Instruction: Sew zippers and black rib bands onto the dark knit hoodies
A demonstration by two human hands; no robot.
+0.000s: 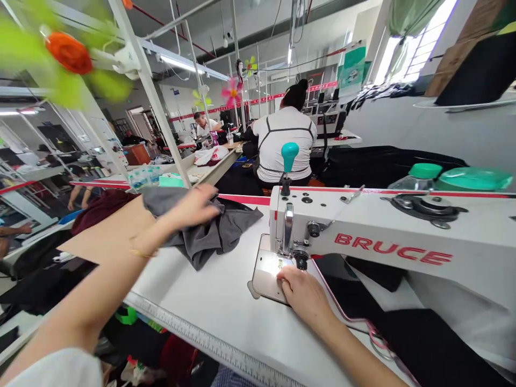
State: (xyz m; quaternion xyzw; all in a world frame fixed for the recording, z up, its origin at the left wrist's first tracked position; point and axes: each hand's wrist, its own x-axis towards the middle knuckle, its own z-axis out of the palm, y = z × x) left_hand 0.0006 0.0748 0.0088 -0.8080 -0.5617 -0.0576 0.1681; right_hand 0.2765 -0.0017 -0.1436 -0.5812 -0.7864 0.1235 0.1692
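Note:
My left hand [197, 207], a little blurred, is over a crumpled dark grey cloth [226, 231] on the left part of the sewing table. Its fingers look stretched out and apart, and they do not appear to grip the cloth. On the right, my right hand [304, 293] rests at the metal needle plate [266, 271] of a white sewing machine [374, 236] marked BRUCE. Its fingers are curled together close under the lit needle area; whatever lies between the fingertips is too small or hidden to name.
A ruler strip [193, 328] runs along the table's [226, 301] front edge. Brown card [108, 231] and maroon cloth [100, 212] lie at left. Black fabric [427, 338] and a phone [338, 271] are under the machine arm. A person [286, 134] sits ahead, back turned.

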